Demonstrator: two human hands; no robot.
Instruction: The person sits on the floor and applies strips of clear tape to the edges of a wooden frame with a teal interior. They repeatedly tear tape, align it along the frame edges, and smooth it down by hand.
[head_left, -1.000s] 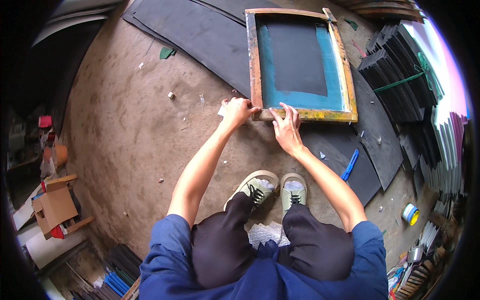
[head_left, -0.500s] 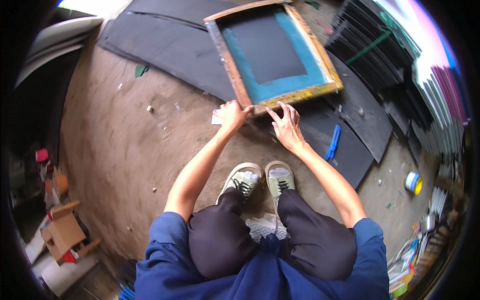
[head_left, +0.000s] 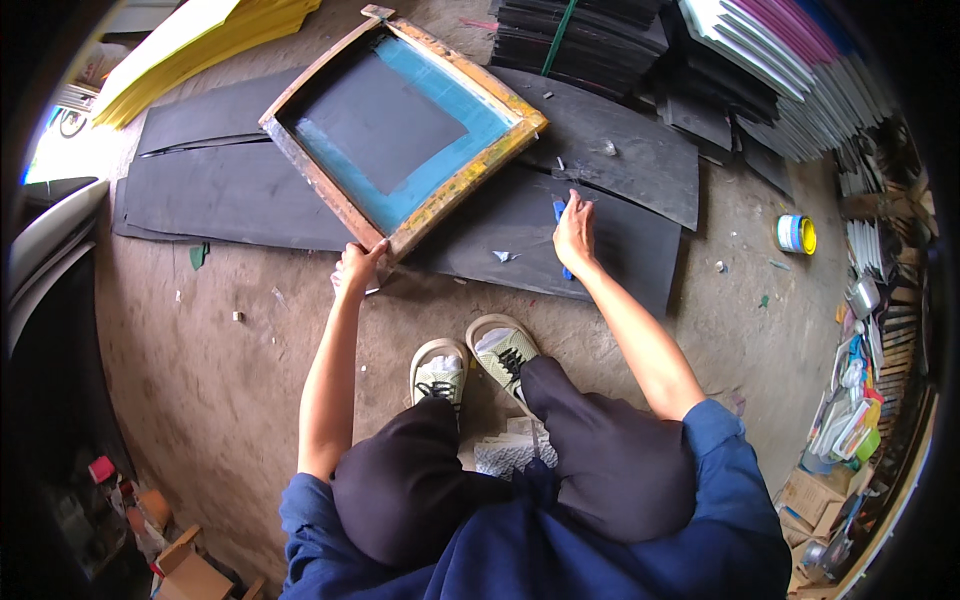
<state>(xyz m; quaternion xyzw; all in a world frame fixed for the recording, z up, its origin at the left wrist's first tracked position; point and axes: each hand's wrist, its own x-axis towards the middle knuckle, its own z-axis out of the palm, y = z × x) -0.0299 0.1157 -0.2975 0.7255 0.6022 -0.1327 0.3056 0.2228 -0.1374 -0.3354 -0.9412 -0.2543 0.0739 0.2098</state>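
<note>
A wooden screen-printing frame [head_left: 465, 172] with blue-green mesh around a dark rectangle rests tilted over black sheets [head_left: 610, 225]. My left hand [head_left: 357, 268] is closed on its near corner, with the thumb on top of the wood and the other fingers partly hidden below. To the right of the frame, my right hand [head_left: 574, 240] is closed over a blue utility knife [head_left: 559, 210]. Both ends of the knife show past the hand; its middle is covered. Whether the knife still touches the sheet, I cannot tell.
Stacked black boards [head_left: 580, 40] and pale sheets [head_left: 800, 90] stand at the far right. Yellow sheets [head_left: 190, 50] lie at the far left. A yellow-and-blue can [head_left: 796, 234] is on the floor to the right. Cluttered items [head_left: 850, 400] line the right side.
My right hand has left the frame's near edge and moved right onto the blue knife. My left hand stays at the frame's corner. The view has swung right.
</note>
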